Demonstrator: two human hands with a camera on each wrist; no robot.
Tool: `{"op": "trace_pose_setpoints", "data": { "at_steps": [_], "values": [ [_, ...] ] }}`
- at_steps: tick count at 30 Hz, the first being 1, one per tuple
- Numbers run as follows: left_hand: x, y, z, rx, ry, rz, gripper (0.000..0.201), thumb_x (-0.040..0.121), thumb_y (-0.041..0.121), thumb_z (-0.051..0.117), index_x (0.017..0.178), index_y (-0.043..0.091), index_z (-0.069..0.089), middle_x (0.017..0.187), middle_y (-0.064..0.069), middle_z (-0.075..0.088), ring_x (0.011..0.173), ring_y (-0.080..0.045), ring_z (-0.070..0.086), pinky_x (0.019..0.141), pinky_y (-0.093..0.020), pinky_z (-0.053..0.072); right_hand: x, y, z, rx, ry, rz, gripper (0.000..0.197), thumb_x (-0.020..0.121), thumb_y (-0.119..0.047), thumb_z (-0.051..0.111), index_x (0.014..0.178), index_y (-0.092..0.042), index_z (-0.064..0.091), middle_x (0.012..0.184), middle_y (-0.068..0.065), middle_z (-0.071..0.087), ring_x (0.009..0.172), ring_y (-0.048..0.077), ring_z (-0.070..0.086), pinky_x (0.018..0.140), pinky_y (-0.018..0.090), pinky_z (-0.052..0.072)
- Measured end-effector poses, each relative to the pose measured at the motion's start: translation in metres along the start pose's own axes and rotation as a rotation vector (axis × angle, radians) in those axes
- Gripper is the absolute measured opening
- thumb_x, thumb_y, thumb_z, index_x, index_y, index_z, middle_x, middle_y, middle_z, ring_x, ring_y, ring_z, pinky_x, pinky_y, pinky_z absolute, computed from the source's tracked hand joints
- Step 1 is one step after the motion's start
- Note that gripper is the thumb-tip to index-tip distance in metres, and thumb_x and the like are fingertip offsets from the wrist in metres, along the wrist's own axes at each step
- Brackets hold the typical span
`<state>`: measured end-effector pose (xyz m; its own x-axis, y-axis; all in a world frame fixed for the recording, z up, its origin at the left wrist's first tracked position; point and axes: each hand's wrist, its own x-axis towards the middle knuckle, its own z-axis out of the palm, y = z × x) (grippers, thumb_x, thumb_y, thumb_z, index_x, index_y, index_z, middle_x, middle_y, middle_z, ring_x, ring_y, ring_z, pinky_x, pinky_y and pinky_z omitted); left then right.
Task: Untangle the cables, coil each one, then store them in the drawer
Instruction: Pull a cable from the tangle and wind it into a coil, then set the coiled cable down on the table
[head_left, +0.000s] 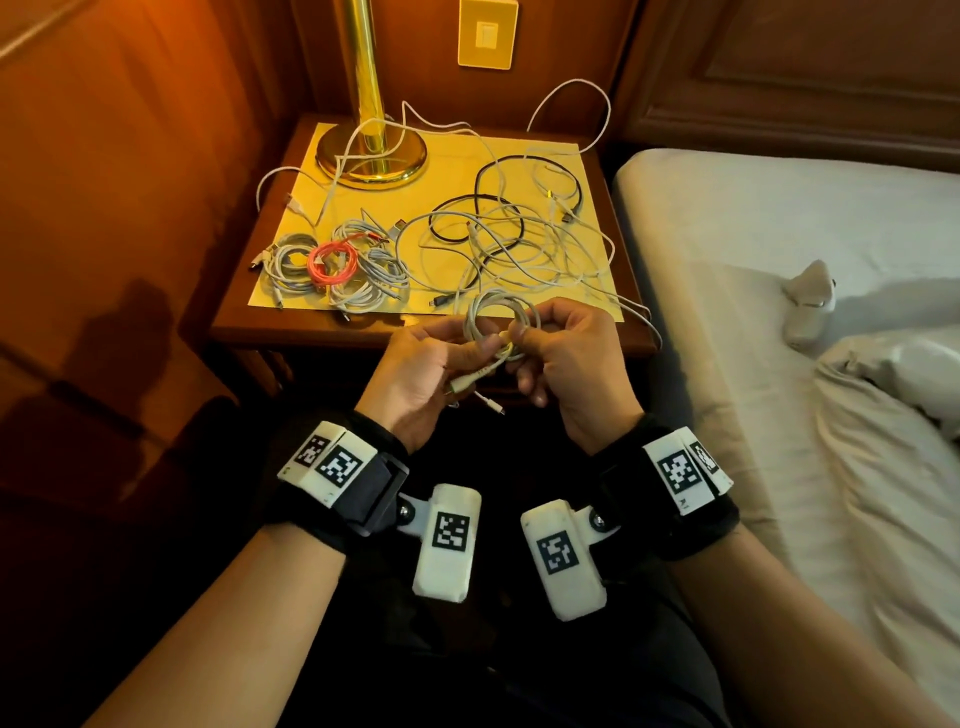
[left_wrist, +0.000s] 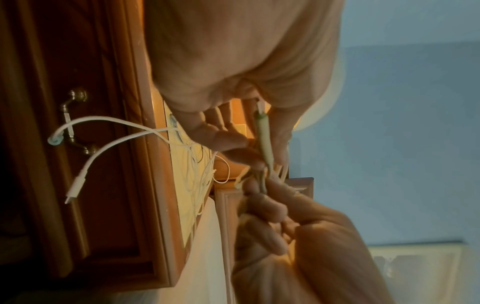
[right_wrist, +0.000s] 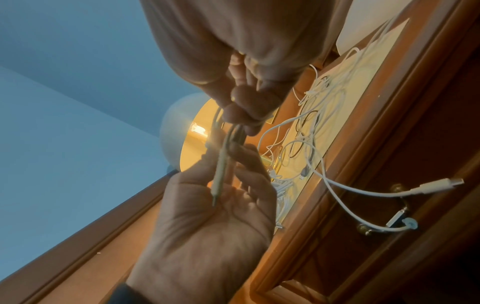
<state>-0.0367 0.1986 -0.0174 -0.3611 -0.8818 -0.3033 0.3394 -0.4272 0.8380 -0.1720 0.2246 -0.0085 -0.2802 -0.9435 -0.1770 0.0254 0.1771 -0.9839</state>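
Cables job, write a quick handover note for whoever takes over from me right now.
Left hand and right hand: both grip the white cable coil, held in front of the nightstand, its plug end loose.
Done: three coiled cables, one red, lie at the front left of the nightstand.
Left: finish this coil; untangle and coil the white and black tangle; put everything into the drawer, which is shut.

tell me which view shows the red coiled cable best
The head view. There the red coiled cable lies in full on the yellow mat, between two coiled white cables near the nightstand's front left. The left wrist and right wrist views look along the hands at the white cable being wound and show no red coil.
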Motion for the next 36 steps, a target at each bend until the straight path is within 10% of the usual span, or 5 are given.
{"op": "trace_pose_setpoints", "data": {
  "at_steps": [8,12,15,22,36],
  "values": [
    [0.017,0.019,-0.036,0.144,0.049,0.029,0.030,0.068,0.018,0.073,0.097,0.018,0.069,0.087,0.002,0.072,0.075,-0.012,0.065,0.068,-0.022,0.044,0.019,-0.017,-0.003,-0.015,-0.090,0.062,0.004,0.089,0.003,0.058,0.090,0.002,0.055,0.057,0.016,0.059,0.033,0.016,0.047,0.030,0.020,0.034],
    [0.067,0.036,-0.090,0.252,0.642,0.254,0.010,0.081,0.015,0.070,0.090,0.018,0.066,0.096,-0.004,0.068,0.088,-0.019,0.060,0.077,-0.028,0.046,0.041,-0.033,-0.002,-0.038,-0.086,0.076,0.008,0.088,0.003,0.060,0.095,0.002,0.056,0.053,0.013,0.059,0.033,0.017,0.047,0.032,0.020,0.034],
    [0.103,0.040,-0.132,0.665,1.000,0.315,0.031,0.081,0.025,0.065,0.109,0.012,0.063,0.123,-0.012,0.058,0.116,-0.027,0.051,0.099,-0.033,0.038,0.061,-0.052,0.004,-0.053,-0.094,0.044,0.013,0.086,0.001,0.061,0.098,0.002,0.055,0.055,0.015,0.057,0.035,0.019,0.046,0.034,0.021,0.034],
    [0.155,0.018,-0.174,1.003,1.083,0.201,0.054,0.095,0.046,0.045,0.141,0.018,0.045,0.155,-0.007,0.032,0.145,-0.025,0.020,0.115,-0.045,0.014,0.123,-0.102,0.036,-0.178,-0.196,0.019,0.014,0.090,-0.003,0.057,0.075,-0.004,0.056,0.060,0.014,0.054,0.038,0.016,0.044,0.038,0.018,0.034],
    [0.165,0.006,-0.179,1.243,1.230,0.165,0.050,0.093,0.051,0.036,0.136,0.031,0.048,0.154,0.003,0.035,0.144,-0.019,0.024,0.107,-0.047,0.022,0.251,-0.085,0.136,-0.360,-0.240,0.327,0.016,0.088,0.003,0.046,0.074,0.000,0.053,0.063,0.017,0.060,0.043,0.016,0.046,0.040,0.018,0.034]
  ]
}}
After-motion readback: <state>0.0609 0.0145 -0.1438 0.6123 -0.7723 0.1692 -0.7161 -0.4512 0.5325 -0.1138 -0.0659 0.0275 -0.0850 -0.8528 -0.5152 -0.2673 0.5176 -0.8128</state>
